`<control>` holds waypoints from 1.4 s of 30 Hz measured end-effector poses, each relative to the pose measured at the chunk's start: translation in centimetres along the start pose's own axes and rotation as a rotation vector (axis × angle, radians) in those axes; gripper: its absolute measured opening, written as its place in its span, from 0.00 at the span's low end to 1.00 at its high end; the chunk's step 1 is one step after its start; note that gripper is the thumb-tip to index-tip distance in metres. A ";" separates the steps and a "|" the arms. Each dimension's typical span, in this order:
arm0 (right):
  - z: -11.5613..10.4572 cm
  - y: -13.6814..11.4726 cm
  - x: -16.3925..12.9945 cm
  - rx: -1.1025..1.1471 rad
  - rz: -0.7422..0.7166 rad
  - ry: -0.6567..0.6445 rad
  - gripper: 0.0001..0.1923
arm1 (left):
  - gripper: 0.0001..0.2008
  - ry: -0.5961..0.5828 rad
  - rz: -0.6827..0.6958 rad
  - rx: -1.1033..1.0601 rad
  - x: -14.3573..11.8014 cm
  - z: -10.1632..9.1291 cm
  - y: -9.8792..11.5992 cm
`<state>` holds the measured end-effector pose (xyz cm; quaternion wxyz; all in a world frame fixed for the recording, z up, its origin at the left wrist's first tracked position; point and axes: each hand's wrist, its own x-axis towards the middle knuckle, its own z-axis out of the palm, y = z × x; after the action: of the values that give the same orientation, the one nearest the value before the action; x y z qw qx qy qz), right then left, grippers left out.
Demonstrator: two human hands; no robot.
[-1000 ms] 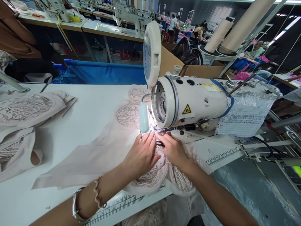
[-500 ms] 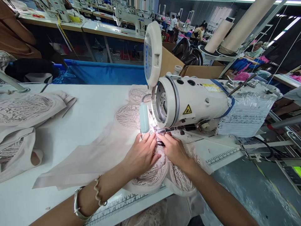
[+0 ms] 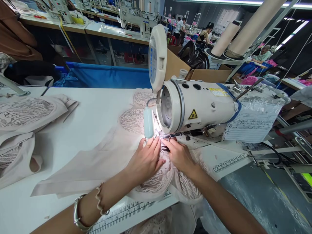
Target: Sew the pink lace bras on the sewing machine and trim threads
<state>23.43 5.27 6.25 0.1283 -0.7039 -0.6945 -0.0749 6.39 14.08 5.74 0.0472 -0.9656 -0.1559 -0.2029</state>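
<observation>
Pale pink lace fabric (image 3: 156, 178) lies bunched under the head of a white sewing machine (image 3: 204, 100). On top of it, close to the lit needle area, my left hand (image 3: 145, 159) rests with fingers stretched flat and thumb apart. My right hand (image 3: 179, 154) is closed on the fabric just right of it, its fingertips almost meeting the left ones. A dark, slim pointed thing (image 3: 165, 148) shows beneath the right fingers; its kind is unclear. The needle and presser foot are mostly hidden by glare and fingers. A light blue guard (image 3: 148, 123) hangs by the needle.
More lace pieces (image 3: 26, 113) lie on the white table (image 3: 97, 100) at left. A printed ruler strip (image 3: 136, 209) runs along the front edge. The machine's round cover (image 3: 157, 57) stands swung up. Large thread cones (image 3: 225, 37) rise behind; other people work farther back.
The wheel inside the machine's open end looks different, smoother than before. Both hands stay in almost the same place on the fabric; the view has shifted slightly.
</observation>
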 end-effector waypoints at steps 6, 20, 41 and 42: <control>-0.4 0.2 0.0 0.145 0.153 -0.117 0.14 | 0.20 -0.127 0.237 0.088 -0.3 -0.3 0.8; -0.5 0.6 0.7 0.169 -0.014 -0.045 0.22 | 0.16 -0.252 0.143 -0.249 0.1 -0.6 -1.8; -1.6 0.0 -5.3 0.040 0.023 0.035 0.16 | 0.10 -0.151 0.287 -0.199 0.2 -2.0 -1.1; -1.4 0.4 -5.2 0.041 -0.020 0.053 0.18 | 0.10 -0.144 0.291 -0.205 0.3 -1.9 -1.2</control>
<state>23.78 -0.14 6.10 0.1604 -0.6920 -0.6992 -0.0805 5.51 15.03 7.65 -0.0338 -0.9897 0.0040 -0.1391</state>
